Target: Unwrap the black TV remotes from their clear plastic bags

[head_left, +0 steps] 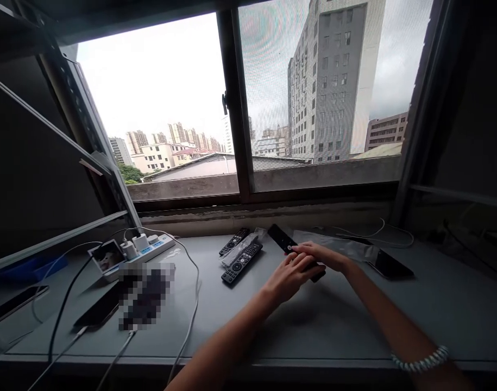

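Note:
A long black remote control (280, 237) is tilted between my two hands, its far end pointing up and left toward the window. My left hand (289, 276) is closed round its nearer part, fingers bent over the top. My right hand (319, 254) grips it from the right side, with its fingertips crossing the face near a small pale button. Much of the remote control's middle is hidden by my fingers. To the left lie two other black remote controls, a nearer one (242, 263) and a farther one (234, 241), with a clear plastic bag (240, 251) between them.
A phone (390, 264) and clear plastic wrapping (338, 241) lie at the right. On the left are a power strip (156, 247) with chargers, a dark phone (104, 307), a blurred-out item (148, 298) and loose cables. A window (242, 108) stands behind the grey table (215, 331).

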`<state>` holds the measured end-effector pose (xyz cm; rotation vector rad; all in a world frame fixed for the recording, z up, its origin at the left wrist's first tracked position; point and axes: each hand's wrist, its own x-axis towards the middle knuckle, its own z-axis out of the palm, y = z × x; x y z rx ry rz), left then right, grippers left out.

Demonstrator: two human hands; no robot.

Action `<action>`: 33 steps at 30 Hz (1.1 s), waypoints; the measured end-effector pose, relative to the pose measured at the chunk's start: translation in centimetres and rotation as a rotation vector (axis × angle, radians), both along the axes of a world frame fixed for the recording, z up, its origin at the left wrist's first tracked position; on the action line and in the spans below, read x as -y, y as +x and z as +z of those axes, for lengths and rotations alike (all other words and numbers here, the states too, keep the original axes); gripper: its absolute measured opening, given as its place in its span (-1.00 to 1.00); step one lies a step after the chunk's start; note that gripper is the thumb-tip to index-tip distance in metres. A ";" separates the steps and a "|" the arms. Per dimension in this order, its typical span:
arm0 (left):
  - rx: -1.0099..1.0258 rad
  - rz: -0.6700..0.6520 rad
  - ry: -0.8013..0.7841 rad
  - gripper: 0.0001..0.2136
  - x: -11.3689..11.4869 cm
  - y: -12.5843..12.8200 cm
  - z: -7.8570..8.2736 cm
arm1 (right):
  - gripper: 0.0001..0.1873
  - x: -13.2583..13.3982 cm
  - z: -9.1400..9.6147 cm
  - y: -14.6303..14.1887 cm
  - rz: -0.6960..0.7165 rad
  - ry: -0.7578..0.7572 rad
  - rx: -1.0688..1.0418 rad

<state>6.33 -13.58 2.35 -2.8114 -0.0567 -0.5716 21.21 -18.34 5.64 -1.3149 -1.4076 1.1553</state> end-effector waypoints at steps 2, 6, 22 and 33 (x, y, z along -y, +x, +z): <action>0.008 0.025 0.005 -0.52 0.1 0.0 0.1 | -0.60 -0.3 -0.3 0.4 -0.078 0.034 -0.051; 0.011 0.090 -0.031 -0.45 0.3 0.1 0.3 | -0.56 -1.3 -1.2 1.6 -0.312 0.137 -0.160; -0.181 0.070 -0.339 -0.64 -1.2 0.4 -1.4 | -0.62 -1.9 -1.1 2.1 -0.810 0.281 -0.398; -0.216 -0.026 -0.395 -0.60 -0.3 0.1 -1.6 | -0.64 -1.4 -0.5 1.9 -0.853 0.319 -0.377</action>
